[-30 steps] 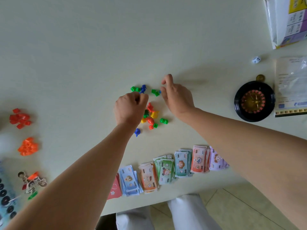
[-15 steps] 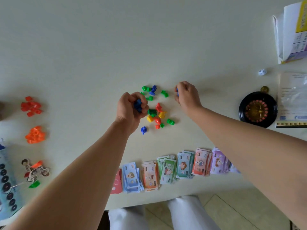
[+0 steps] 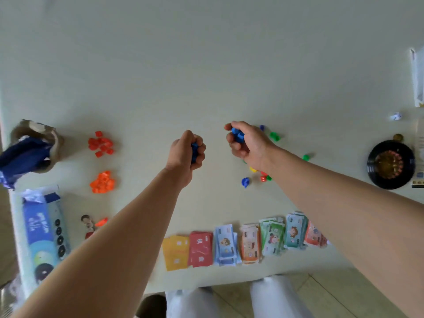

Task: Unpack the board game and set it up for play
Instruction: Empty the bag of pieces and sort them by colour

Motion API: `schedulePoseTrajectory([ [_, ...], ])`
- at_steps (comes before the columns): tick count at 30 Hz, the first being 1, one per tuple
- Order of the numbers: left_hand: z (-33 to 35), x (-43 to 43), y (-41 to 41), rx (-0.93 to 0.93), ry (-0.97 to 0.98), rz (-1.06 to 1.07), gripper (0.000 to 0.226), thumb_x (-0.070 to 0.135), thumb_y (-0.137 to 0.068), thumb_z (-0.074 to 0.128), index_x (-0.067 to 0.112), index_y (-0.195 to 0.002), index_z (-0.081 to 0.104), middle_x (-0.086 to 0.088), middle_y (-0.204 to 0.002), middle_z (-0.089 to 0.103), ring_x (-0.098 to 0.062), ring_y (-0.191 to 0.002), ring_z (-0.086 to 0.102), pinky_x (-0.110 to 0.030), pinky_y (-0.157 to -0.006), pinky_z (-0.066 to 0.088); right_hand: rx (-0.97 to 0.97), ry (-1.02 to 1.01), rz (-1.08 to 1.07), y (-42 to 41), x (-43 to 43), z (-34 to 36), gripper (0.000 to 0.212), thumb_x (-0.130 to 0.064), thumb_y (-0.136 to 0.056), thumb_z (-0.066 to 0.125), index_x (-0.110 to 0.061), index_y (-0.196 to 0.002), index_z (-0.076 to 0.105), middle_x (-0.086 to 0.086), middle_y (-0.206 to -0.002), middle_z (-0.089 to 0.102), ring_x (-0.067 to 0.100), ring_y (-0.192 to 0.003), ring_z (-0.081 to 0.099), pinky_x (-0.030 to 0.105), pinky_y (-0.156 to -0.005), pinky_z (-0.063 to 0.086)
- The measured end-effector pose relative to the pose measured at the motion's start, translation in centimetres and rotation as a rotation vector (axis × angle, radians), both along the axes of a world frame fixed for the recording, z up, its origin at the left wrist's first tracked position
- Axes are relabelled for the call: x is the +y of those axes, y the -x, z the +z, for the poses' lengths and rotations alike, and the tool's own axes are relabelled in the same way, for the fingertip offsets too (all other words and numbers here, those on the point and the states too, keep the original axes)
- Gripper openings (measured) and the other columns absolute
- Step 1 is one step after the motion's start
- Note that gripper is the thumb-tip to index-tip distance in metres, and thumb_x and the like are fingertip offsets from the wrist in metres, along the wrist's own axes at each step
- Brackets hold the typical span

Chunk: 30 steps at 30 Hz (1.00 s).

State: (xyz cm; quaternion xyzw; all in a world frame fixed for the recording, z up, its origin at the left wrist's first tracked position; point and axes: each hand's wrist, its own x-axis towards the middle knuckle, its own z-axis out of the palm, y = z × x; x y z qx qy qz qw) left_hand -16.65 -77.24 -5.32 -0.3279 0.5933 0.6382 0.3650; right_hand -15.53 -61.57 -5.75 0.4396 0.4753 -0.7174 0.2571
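My left hand (image 3: 187, 153) is a closed fist over the table with blue game pieces (image 3: 194, 150) showing between its fingers. My right hand (image 3: 246, 141) is curled around more blue pieces (image 3: 237, 133), held just above the table. Under and beside the right hand lie scattered pawns: green ones (image 3: 274, 136), a blue one (image 3: 245, 181), and red and yellow ones (image 3: 262, 178). Stacks of paper money and cards (image 3: 247, 243) line the near edge. A red pile (image 3: 101, 143) and an orange pile (image 3: 103, 182) of small pieces sit to the left.
A black roulette wheel (image 3: 390, 165) stands at the right, a white die (image 3: 396, 116) behind it, and a folded board or box (image 3: 417, 79) at the far right edge. At the left are a blue box (image 3: 42, 235), a bag (image 3: 27, 154) and some tokens (image 3: 88, 222).
Both hands have left the pawn heap and shifted left, each with blue pieces in it. My view has swung to the left, which brings the bag and the box into sight.
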Motion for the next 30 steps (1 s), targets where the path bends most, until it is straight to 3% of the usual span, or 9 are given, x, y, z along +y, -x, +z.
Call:
schedulePoseTrajectory([
  [4,0.1,-6.4,2.2,0.15,0.242,-0.013,0.021,0.011,-0.08,0.04,0.014,-0.06,0.044,-0.001,-0.057,0.038,-0.015,-0.046,0.026,-0.017,-0.042,0.017,-0.019,-0.097,0.117,2.5,-6.3,0.1,0.023,-0.019,-0.097,0.043,-0.015,-0.083,0.06,0.001,-0.068,0.054,0.008,-0.047,0.04,0.017,-0.04,0.025],
  [7,0.0,-10.2,3.7,0.258,0.404,-0.012,0.012,0.022,-0.072,0.043,0.017,-0.063,0.047,0.002,-0.057,0.042,-0.016,-0.048,0.036,-0.023,-0.048,0.028,0.0,-0.162,0.25,4.3,-10.0,0.1,0.019,-0.018,-0.096,0.045,-0.016,-0.085,0.06,0.001,-0.074,0.06,0.011,-0.054,0.045,0.019,-0.047,0.033],
  [10,-0.6,-13.5,5.4,0.347,0.623,-0.162,0.016,0.017,-0.087,0.044,0.015,-0.079,0.058,0.001,-0.065,0.051,-0.007,-0.063,0.052,-0.022,-0.057,0.037,0.033,-0.229,0.354,6.6,-13.6,-0.4,0.018,-0.015,-0.096,0.045,-0.016,-0.085,0.06,0.0,-0.076,0.059,0.011,-0.057,0.048,0.019,-0.051,0.036],
  [13,-1.6,-15.7,7.4,0.479,0.79,-0.329,0.016,0.015,-0.09,0.045,0.009,-0.094,0.059,-0.006,-0.087,0.056,-0.02,-0.079,0.05,-0.028,-0.066,0.032,0.108,-0.381,0.417,8.8,-16.4,-1.4,0.016,-0.012,-0.096,0.044,-0.011,-0.092,0.059,-0.001,-0.074,0.056,0.012,-0.058,0.049,0.016,-0.049,0.039],
  [18,-3.9,-18.0,10.2,0.647,0.85,-0.564,0.016,0.012,-0.09,0.047,0.008,-0.104,0.054,-0.013,-0.108,0.049,-0.031,-0.085,0.052,-0.029,-0.068,0.028,0.27,-0.693,0.61,12.5,-20.3,-3.9,0.019,-0.013,-0.094,0.049,-0.003,-0.098,0.064,0.003,-0.092,0.061,0.018,-0.081,0.051,0.029,-0.076,0.043],
  [22,-5.5,-19.0,11.8,0.802,0.879,-0.684,0.021,0.002,-0.086,0.047,0.003,-0.105,0.056,-0.018,-0.11,0.047,-0.034,-0.095,0.05,-0.034,-0.074,0.038,0.417,-0.832,0.675,14.6,-22.6,-5.1,0.013,-0.008,-0.09,0.053,-0.007,-0.097,0.064,0.012,-0.108,0.059,0.024,-0.093,0.055,0.027,-0.081,0.038],
  [25,-6.4,-19.4,12.5,0.926,0.938,-0.754,0.02,0.0,-0.082,0.052,0.002,-0.101,0.058,-0.021,-0.103,0.051,-0.038,-0.093,0.051,-0.043,-0.075,0.044,0.525,-0.885,0.729,15.2,-23.8,-5.5,0.013,-0.003,-0.087,0.055,-0.004,-0.096,0.063,0.016,-0.105,0.055,0.031,-0.093,0.057,0.035,-0.085,0.042],
  [27,-6.9,-19.6,12.6,0.964,0.99,-0.753,0.021,0.003,-0.081,0.055,0.003,-0.102,0.059,-0.019,-0.102,0.053,-0.037,-0.093,0.051,-0.042,-0.076,0.043,0.623,-0.925,0.734,15.1,-24.3,-5.7,0.013,-0.002,-0.083,0.056,-0.002,-0.094,0.063,0.018,-0.101,0.055,0.035,-0.089,0.057,0.044,-0.083,0.045],
  [30,-7.2,-19.9,12.3,0.974,1.006,-0.711,0.023,0.008,-0.083,0.056,0.006,-0.106,0.059,-0.015,-0.105,0.054,-0.035,-0.098,0.049,-0.038,-0.081,0.038,0.751,-1.012,0.728,14.6,-24.4,-6.3,0.021,0.002,-0.075,0.053,-0.001,-0.094,0.062,0.018,-0.096,0.056,0.036,-0.089,0.058,0.043,-0.079,0.046],
])
